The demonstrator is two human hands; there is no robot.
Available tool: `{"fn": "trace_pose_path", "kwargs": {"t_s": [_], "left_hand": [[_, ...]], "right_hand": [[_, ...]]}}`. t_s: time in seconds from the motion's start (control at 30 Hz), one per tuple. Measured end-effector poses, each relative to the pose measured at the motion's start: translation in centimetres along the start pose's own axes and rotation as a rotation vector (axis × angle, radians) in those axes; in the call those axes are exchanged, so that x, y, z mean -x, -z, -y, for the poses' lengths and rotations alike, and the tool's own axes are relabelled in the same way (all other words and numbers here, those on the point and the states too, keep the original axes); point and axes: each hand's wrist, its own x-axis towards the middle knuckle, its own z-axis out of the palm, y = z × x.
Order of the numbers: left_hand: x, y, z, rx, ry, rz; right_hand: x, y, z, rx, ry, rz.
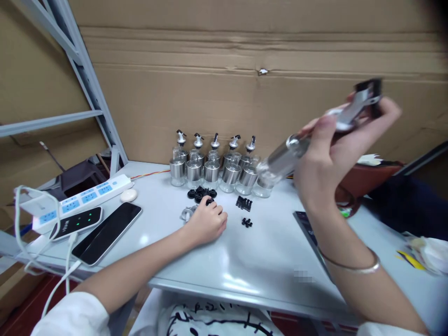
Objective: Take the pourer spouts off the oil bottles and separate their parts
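My right hand [327, 144] is raised over the right of the table. It is closed around an oil bottle [289, 151] with a metal sleeve and a silver-and-black pourer spout [362, 105], tilted with its glass end down to the left and blurred by motion. On the table my left hand [207, 221] lies with curled fingers, its fingertips at a black plastic stopper [209, 201]. More black stoppers [200, 192] are heaped just beyond it. Clear-grey ring parts [188, 213] sit beside its wrist side, partly hidden.
Several oil bottles [211, 171] stand in rows at the back, the rear ones with pourers. Small black caps [247, 222] and black clips [244, 203] lie mid-table. A phone [108, 233], power bank [77, 223] and power strip [82, 201] are left; a dark device [308, 228] is right.
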Motion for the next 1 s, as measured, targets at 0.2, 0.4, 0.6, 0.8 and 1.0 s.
{"fn": "trace_pose_path", "kwargs": {"t_s": [0.2,0.4,0.6,0.8,1.0], "left_hand": [[-0.1,0.5,0.4,0.009,0.032,0.02],[-0.1,1.5,0.7,0.058,0.082,0.059],[0.0,2.0,0.6,0.182,0.02,0.126],[0.0,1.9,1.8,0.213,-0.055,0.182],[0.1,1.7,2.8,0.243,-0.086,0.236]], "right_hand": [[6.1,-1.7,1.4,-0.192,-0.239,0.222],[8.3,-2.4,1.9,-0.264,-0.364,0.294],[7.1,-2.4,2.1,-0.313,-0.575,0.365],[6.8,-2.6,2.2,-0.353,-0.693,0.433],[7.9,-3.0,1.7,-0.393,-0.629,0.421]]}}
